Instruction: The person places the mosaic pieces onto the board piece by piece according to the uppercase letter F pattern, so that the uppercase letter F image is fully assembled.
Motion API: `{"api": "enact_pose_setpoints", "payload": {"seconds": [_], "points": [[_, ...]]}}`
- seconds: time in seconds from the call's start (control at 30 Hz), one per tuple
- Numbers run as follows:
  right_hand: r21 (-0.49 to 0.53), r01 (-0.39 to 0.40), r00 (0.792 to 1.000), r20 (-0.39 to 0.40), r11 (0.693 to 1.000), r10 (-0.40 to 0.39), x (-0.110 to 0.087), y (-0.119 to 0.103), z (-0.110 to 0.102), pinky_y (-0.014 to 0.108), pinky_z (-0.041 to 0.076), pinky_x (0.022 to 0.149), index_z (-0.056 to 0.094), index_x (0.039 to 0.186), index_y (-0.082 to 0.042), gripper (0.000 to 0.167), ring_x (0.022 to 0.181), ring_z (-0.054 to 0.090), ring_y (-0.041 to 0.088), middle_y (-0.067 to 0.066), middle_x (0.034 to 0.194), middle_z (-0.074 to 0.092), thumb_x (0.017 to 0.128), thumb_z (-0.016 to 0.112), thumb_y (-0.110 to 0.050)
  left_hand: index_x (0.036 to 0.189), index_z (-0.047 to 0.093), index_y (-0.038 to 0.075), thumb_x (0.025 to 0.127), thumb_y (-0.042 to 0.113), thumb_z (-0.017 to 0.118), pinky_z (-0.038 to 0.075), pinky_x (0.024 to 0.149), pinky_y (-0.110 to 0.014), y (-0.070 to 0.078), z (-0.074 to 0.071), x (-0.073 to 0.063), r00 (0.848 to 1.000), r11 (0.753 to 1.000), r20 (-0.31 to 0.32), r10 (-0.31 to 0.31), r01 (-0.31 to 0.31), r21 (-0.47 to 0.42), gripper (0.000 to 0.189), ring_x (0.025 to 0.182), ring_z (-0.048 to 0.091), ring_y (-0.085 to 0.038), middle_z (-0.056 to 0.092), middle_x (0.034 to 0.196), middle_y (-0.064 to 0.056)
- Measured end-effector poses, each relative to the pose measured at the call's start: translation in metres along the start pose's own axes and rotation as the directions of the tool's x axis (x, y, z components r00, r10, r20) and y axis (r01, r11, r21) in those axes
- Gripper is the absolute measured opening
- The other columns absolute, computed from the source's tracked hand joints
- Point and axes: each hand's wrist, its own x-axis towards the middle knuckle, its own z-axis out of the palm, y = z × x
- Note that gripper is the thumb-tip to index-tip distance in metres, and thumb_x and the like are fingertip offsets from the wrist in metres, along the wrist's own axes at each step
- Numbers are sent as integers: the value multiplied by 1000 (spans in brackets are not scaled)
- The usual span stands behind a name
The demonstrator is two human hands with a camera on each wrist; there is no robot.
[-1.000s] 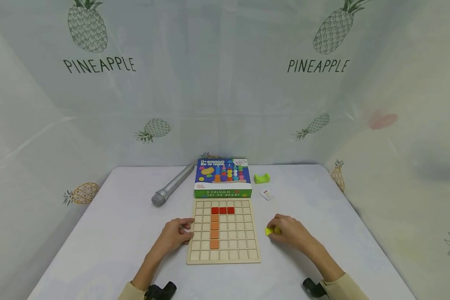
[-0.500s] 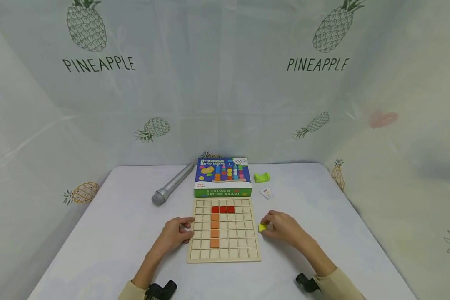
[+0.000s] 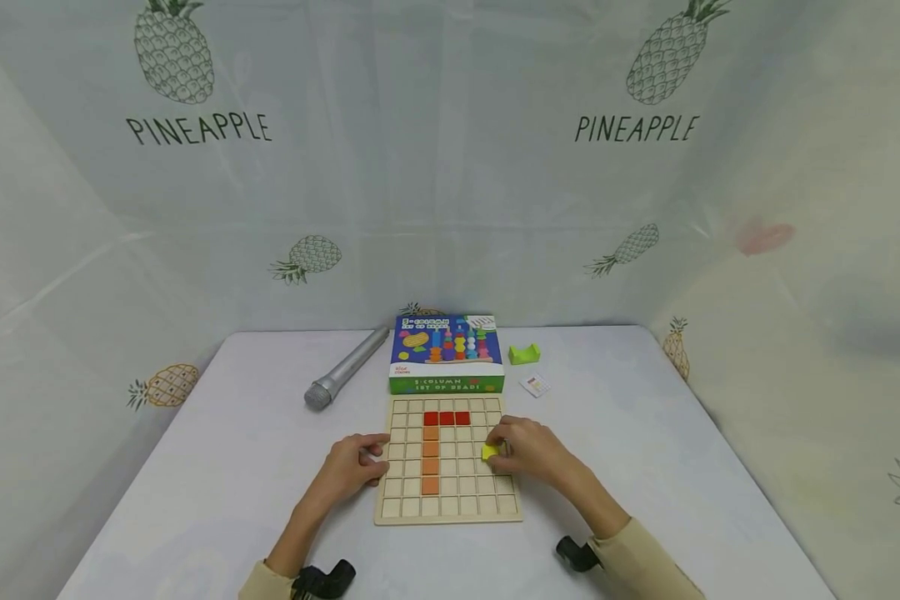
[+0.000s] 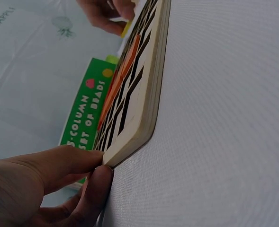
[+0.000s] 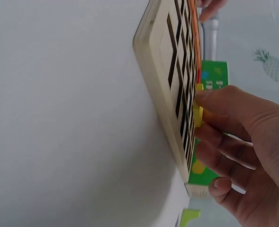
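Observation:
A wooden grid board [image 3: 450, 507] lies flat on the table, with red tiles [image 3: 446, 418] in a row and orange tiles [image 3: 430, 449] in a column below. My left hand [image 3: 347, 463] pinches the board's left edge between thumb and finger; the left wrist view shows this grip [image 4: 103, 160]. Over the right part of the grid, my right hand [image 3: 531, 450] pinches a yellow tile [image 3: 489, 452]. In the right wrist view yellow [image 5: 198, 117] shows on both sides of a fingertip, so I cannot tell if it is one tile or more.
Behind the board stands a bead-set box [image 3: 446, 354]. A silver microphone [image 3: 345, 369] lies to its left. To the right are a light green curved block [image 3: 524, 356] and a small printed card [image 3: 535, 386]. A pineapple-print sheet [image 3: 450, 167] hangs behind the table.
My right hand has moved left with the yellow tile, from the table right of the board to over the grid. My left hand has stayed at the board's edge.

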Motion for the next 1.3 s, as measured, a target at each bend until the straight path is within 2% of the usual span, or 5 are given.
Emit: {"api": "enact_pose_setpoints", "payload": {"seconds": [0.37, 0.57, 0.77, 1.3], "points": [[6, 86, 996, 16, 996, -86, 26, -24, 12, 23, 53, 70, 75, 98, -17, 22, 76, 53, 4, -7, 92, 66, 81, 79, -31, 125, 64, -2, 81, 0, 73, 57, 52, -21, 0, 0, 1, 1000, 1000, -3, -14, 14, 0, 45, 63, 65, -11, 62, 95, -12], [3, 127, 992, 13, 992, -127, 37, -31, 16, 19, 52, 68, 75, 97, -18, 20, 77, 52, 4, -7, 93, 68, 83, 78, -31, 126, 63, -2, 82, 0, 73, 58, 53, -21, 1, 0, 1, 1000, 1000, 5, -18, 18, -3, 46, 66, 66, -10, 62, 96, -13], [-4, 134, 991, 25, 991, -134, 43, -35, 20, 20, 54, 71, 75, 99, -18, 20, 79, 55, 2, -7, 95, 69, 84, 78, -32, 126, 62, -4, 82, -2, 72, 58, 52, -21, 0, 0, 1, 1000, 1000, 7, 1, -1, -5, 46, 66, 67, -12, 61, 96, -14], [26, 115, 992, 50, 993, -116, 46, -37, 22, 19, 53, 71, 76, 99, -18, 22, 77, 52, 3, -6, 94, 67, 84, 78, -33, 125, 63, -4, 81, -1, 74, 57, 51, -22, 1, 0, -1, 1000, 1000, 1, 5, -5, -3, 46, 62, 65, -14, 62, 94, -14]]}}
